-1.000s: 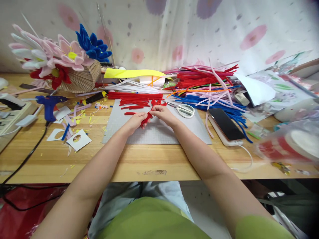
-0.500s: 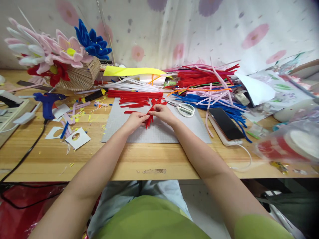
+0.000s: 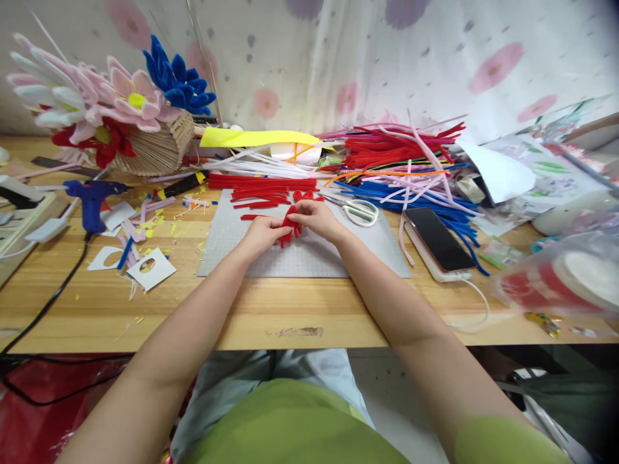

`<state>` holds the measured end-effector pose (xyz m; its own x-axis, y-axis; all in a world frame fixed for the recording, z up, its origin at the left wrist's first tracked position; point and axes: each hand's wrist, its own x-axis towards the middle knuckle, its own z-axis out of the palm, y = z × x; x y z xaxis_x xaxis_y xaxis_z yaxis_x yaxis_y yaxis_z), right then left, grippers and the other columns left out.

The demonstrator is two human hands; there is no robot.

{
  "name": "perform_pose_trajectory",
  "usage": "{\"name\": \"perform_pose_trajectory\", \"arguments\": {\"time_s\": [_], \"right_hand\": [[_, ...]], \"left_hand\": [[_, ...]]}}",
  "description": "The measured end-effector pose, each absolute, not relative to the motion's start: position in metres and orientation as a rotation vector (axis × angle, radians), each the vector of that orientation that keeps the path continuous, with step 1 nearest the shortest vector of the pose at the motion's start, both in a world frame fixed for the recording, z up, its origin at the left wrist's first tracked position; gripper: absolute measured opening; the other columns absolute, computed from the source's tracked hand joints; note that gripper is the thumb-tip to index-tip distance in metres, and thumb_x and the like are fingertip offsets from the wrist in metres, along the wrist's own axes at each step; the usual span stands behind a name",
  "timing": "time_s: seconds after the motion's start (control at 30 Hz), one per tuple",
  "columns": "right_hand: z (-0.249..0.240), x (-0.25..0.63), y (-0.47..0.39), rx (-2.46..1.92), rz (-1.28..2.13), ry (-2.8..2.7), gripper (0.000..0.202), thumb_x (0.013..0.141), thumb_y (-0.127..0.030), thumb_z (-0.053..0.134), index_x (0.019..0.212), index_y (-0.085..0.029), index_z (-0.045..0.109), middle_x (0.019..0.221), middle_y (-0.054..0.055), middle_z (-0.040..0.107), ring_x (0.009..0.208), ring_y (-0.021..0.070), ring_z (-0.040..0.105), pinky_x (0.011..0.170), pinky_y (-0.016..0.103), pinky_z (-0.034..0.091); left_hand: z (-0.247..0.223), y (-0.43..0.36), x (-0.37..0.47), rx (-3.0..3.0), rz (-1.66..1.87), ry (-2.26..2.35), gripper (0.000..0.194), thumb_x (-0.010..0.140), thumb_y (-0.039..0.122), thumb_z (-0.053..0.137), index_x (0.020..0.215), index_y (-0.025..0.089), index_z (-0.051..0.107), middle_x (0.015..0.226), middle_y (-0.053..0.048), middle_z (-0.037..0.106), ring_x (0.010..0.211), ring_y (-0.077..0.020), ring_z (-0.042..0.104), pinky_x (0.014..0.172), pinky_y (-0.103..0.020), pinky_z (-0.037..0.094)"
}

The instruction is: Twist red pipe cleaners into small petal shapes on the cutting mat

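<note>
Over the grey cutting mat [image 3: 367,251], my left hand [image 3: 265,233] and my right hand [image 3: 316,218] meet with closed fingers. Between them they pinch a piece of red fuzzy stem [image 3: 291,218], bent, with short ends hanging below the fingers. More red looped pieces [image 3: 302,195] show just beyond my right fingers. Cut red stems [image 3: 261,193] lie in rows at the mat's back left, and one short red stem [image 3: 249,217] is beside my left hand. White-handled scissors [image 3: 360,212] rest right of my right hand.
Fuzzy flowers [image 3: 138,100] and a blue glue gun [image 3: 94,203] are on the left, with paper scraps [image 3: 152,269] nearby. Colourful stems [image 3: 396,148] pile up at the back right. A phone [image 3: 440,240] on a white power bank and a bagged cup [image 3: 546,283] are on the right.
The red piece between my fingers has changed shape, and its hanging ends look shorter. Both hands have shifted very slightly and keep their pinch.
</note>
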<state>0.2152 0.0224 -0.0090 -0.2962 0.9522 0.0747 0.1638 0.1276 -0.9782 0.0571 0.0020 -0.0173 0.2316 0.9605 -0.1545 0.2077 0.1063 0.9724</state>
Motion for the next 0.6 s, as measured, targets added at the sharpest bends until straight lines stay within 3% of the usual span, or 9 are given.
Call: {"name": "perform_pose_trajectory", "arguments": {"time_s": [0.2, 0.4, 0.5, 0.6], "right_hand": [[-0.009, 0.213, 0.021, -1.097, 1.299, -1.505, 0.024, 0.06, -0.034, 0.071, 0.068, -0.014, 0.059, 0.057, -0.002, 0.058, 0.052, 0.0087, 0.049, 0.053, 0.023, 0.039], [-0.006, 0.216, 0.018, -1.087, 1.405, -1.588, 0.03, 0.059, -0.041, 0.072, 0.061, -0.012, 0.063, 0.053, -0.001, 0.055, 0.051, 0.0076, 0.044, 0.051, 0.023, 0.032], [-0.007, 0.214, 0.019, -1.11, 1.362, -1.483, 0.032, 0.054, -0.041, 0.074, 0.056, -0.012, 0.06, 0.054, -0.002, 0.051, 0.051, 0.0066, 0.041, 0.05, 0.024, 0.029], [-0.01, 0.212, 0.021, -1.162, 1.303, -1.325, 0.034, 0.05, -0.042, 0.075, 0.053, -0.013, 0.058, 0.056, -0.003, 0.048, 0.052, 0.0056, 0.037, 0.049, 0.024, 0.026]], "left_hand": [[-0.013, -0.002, 0.057, 1.204, 0.833, 1.101, 0.014, 0.067, 0.026, 0.066, 0.067, 0.011, 0.068, 0.058, -0.003, 0.063, 0.048, -0.0092, 0.053, 0.051, -0.023, 0.041], [-0.013, 0.0, 0.056, 1.07, 0.819, 0.98, 0.013, 0.068, 0.023, 0.068, 0.072, 0.01, 0.068, 0.068, -0.008, 0.068, 0.057, -0.0121, 0.06, 0.062, -0.027, 0.048], [-0.012, 0.0, 0.058, 0.99, 0.778, 0.886, 0.01, 0.076, 0.017, 0.061, 0.074, 0.009, 0.067, 0.073, -0.01, 0.07, 0.063, -0.0137, 0.063, 0.072, -0.031, 0.05], [-0.006, -0.002, 0.059, 0.867, 0.737, 0.774, 0.019, 0.085, 0.013, 0.048, 0.083, 0.008, 0.065, 0.082, -0.012, 0.07, 0.075, -0.0164, 0.067, 0.082, -0.036, 0.05]]}}
